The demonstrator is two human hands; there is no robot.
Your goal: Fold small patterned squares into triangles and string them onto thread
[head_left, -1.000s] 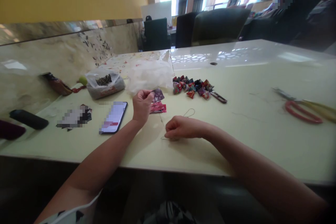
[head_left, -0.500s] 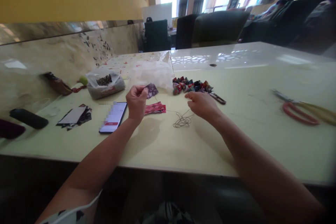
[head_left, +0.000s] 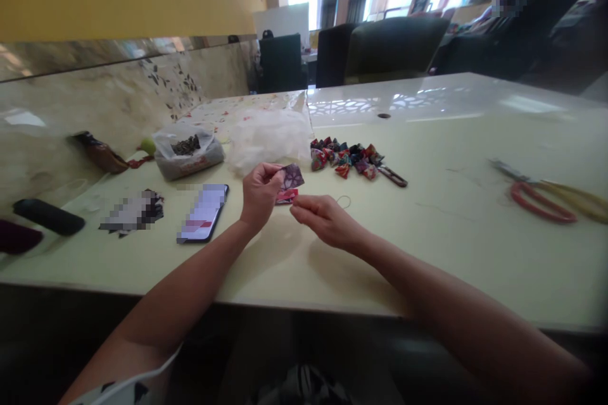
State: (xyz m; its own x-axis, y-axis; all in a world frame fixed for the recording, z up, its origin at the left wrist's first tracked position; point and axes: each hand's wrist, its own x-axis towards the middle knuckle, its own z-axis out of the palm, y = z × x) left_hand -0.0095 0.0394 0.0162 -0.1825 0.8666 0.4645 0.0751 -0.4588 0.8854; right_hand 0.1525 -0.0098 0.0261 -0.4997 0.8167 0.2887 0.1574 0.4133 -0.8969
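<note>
A small purple patterned cloth piece [head_left: 292, 176] is pinched in my left hand [head_left: 261, 193], above the table. Close by on the right, my right hand [head_left: 327, 218] has its fingers pressed together just below the cloth; whatever it holds is too small to make out. Red patterned cloth strips [head_left: 286, 196] lie on the table behind and between the hands. A thin loop of thread [head_left: 344, 201] shows just beyond my right hand. Several colourful folded cloth pieces [head_left: 349, 158] form a pile further back, with small thread snips [head_left: 393, 176] beside it.
To the left are a phone [head_left: 204, 213], stacked cloth pieces [head_left: 133, 212], a dark thread spool [head_left: 50, 216] and a plastic bag [head_left: 190, 155] with dark bits. A white fluffy mass [head_left: 268, 136] lies behind my hands. Large scissors [head_left: 544, 202] lie right; chairs [head_left: 396, 50] stand beyond.
My right hand has moved left, close to my left hand. My left hand has shifted slightly right and down with the purple cloth. Most of the tangled thread is no longer visible.
</note>
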